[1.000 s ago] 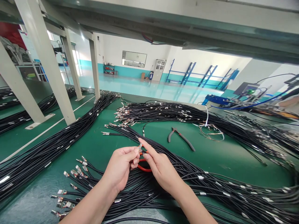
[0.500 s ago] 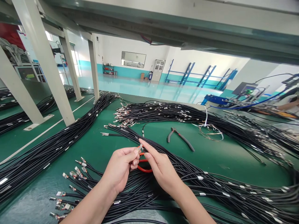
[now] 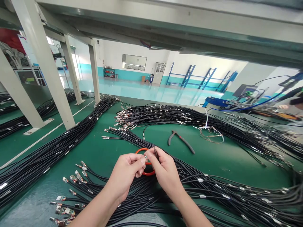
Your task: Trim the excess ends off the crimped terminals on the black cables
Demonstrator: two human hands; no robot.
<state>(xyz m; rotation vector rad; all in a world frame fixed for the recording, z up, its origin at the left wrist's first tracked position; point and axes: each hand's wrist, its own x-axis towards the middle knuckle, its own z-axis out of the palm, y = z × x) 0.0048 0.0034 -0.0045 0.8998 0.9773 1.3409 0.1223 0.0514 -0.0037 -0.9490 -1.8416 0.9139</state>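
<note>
The left hand point(image 3: 129, 167) pinches a small silvery metal connector point(image 3: 146, 156) between thumb and fingertips, just beside the right hand point(image 3: 165, 167), which grasps dark-bladed scissors with orange-red looped handles point(image 3: 149, 173). Below lie slender black cables point(image 3: 139, 190) on a green worktop point(image 3: 94, 151); grey-handled pliers point(image 3: 186, 143) rest beyond.

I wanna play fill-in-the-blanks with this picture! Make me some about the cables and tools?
1. The hand holding the orange-looped tool is the ____ one.
2. The cables in the long bundles are mostly coloured ____.
3. The grey-handled pliers lie on a tabletop coloured ____.

Missing words: right; black; green.
</note>
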